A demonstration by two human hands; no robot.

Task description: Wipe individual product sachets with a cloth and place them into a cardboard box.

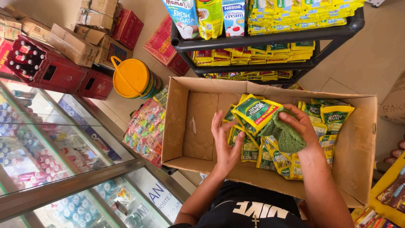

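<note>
Right hand (pixel 300 124) closed on green cloth (pixel 283 134), pressed to top packet (pixel 255 111). Left hand (pixel 225 141) open, flat against packet stack (pixel 249 145) inside cardboard box (pixel 363 139). Packet's long axis ran left-right, nearer right hand.

Both forearms reach toward twelve o'clock. The left hand (pixel 225 141) stands on edge, fingers straight; the right hand (pixel 300 123) curls, apparently gripping.

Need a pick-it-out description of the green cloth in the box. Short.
Find the big open cardboard box in front of the person. Inside it, among the green-and-yellow sachets, the right hand presses a cloth against one sachet. It is the only soft, knitted, plain dull-green thing there; everything around it is glossy printed packaging.
</note>
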